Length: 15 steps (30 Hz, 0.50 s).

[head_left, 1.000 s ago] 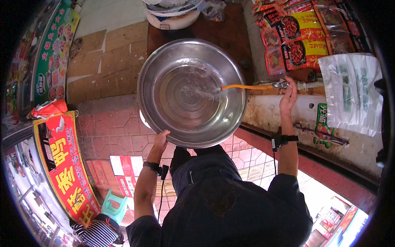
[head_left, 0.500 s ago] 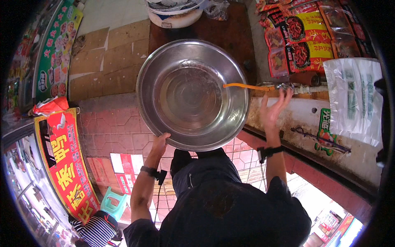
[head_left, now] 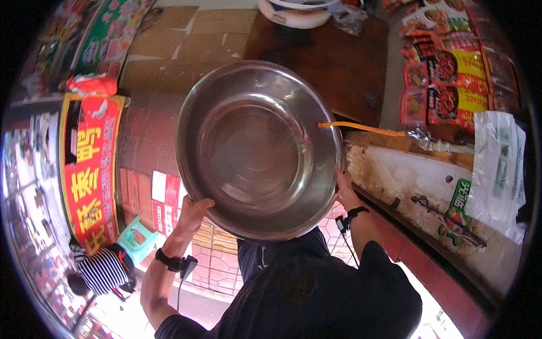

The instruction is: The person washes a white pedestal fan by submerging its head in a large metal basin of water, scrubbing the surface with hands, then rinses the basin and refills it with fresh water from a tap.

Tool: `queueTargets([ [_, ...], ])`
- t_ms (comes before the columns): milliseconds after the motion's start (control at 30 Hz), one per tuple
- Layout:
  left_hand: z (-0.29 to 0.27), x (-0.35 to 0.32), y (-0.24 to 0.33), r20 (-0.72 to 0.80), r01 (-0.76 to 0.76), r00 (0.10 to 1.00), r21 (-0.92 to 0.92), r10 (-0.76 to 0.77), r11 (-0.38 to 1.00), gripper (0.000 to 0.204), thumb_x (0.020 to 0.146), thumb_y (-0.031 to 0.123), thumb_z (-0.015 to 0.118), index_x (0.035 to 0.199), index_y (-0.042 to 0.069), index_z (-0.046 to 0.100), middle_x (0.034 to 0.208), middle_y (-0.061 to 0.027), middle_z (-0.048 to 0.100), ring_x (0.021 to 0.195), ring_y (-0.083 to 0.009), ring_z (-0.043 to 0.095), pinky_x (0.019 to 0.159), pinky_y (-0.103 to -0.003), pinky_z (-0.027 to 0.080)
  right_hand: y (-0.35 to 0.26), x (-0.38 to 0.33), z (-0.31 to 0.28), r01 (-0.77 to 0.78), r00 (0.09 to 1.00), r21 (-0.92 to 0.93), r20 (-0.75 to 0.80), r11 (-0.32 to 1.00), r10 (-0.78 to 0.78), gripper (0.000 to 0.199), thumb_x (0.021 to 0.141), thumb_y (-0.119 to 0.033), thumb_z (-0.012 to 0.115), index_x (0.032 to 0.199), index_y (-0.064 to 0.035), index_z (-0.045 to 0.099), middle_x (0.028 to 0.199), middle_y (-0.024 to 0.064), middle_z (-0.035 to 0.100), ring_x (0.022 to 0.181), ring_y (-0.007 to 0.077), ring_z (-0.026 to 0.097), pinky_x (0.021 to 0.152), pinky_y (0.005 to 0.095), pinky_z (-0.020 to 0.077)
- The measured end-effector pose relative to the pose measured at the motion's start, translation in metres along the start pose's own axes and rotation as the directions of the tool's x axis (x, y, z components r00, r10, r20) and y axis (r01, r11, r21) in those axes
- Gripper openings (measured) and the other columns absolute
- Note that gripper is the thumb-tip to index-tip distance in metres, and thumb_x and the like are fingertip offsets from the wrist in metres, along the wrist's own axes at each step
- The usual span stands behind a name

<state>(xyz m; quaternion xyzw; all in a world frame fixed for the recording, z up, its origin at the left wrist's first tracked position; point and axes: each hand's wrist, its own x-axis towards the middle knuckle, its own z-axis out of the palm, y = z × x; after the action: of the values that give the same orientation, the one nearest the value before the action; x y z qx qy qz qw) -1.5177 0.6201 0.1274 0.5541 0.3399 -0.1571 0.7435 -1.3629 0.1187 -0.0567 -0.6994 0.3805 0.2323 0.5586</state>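
Observation:
A large round steel basin [head_left: 248, 152] is held in front of my body, with a shallow layer of what looks like water in its bottom. My left hand [head_left: 196, 212] grips the rim at the near left, thumb over the edge and fingers hidden beneath. On the right side of the rim is my right hand [head_left: 343, 187], closed on it, its fingers mostly out of sight behind the wall. An orange hose [head_left: 361, 127] runs from a metal tap [head_left: 418, 134] and ends over the basin's right edge, above my right hand.
Red and yellow food packets [head_left: 446, 85] hang at the upper right, above white plastic bags [head_left: 498, 175]. A white tub [head_left: 296, 16] stands at the far side. To the left are a red banner [head_left: 90, 169], a green stool [head_left: 135, 240] and a person in a striped top [head_left: 101, 271].
My right hand has left the tap and taken hold of the basin's right rim. The basin has come nearer to my body, and the view has shifted.

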Motion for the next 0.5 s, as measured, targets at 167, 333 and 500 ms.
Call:
queueTargets([
  [167,-0.045,-0.086,-0.047,-0.225,-0.089,0.969,0.060,0.100,0.994,0.048,0.081,-0.003,0.063,0.129,-0.005,0.058,0.119,-0.0075,0.066,0.106,-0.0184,0.061,0.094,-0.033,0.049,0.033,-0.004,0.063,0.027,0.989,0.063,0.144,0.998,-0.036,0.061,0.097,-0.041,0.066,0.137,0.0001,0.047,0.127,0.0164,0.058,0.113,0.0290,0.059,0.091,0.0454,0.0532],
  [333,-0.095,-0.170,-0.161,-0.465,-0.258,0.859,-0.035,0.213,0.965,0.044,0.081,0.001,0.065,0.124,-0.005,0.060,0.114,-0.0063,0.067,0.099,-0.0166,0.061,0.087,-0.032,0.050,0.021,-0.042,0.137,0.230,0.946,-0.075,0.251,0.970,-0.205,0.053,0.096,-0.039,0.067,0.130,-0.0009,0.050,0.117,0.0134,0.060,0.107,0.0274,0.060,0.085,0.0452,0.0541],
  [500,-0.125,-0.229,-0.321,-0.635,-0.396,0.768,-0.364,0.086,0.843,0.030,0.078,0.002,0.068,0.108,-0.004,0.064,0.097,-0.0081,0.067,0.085,-0.0184,0.064,0.074,-0.033,0.052,0.011,-0.130,0.193,0.648,0.695,-0.027,0.430,0.761,-0.576,0.050,0.096,-0.039,0.067,0.119,0.0031,0.055,0.110,0.0139,0.063,0.098,0.0229,0.060,0.082,0.0391,0.0505],
])
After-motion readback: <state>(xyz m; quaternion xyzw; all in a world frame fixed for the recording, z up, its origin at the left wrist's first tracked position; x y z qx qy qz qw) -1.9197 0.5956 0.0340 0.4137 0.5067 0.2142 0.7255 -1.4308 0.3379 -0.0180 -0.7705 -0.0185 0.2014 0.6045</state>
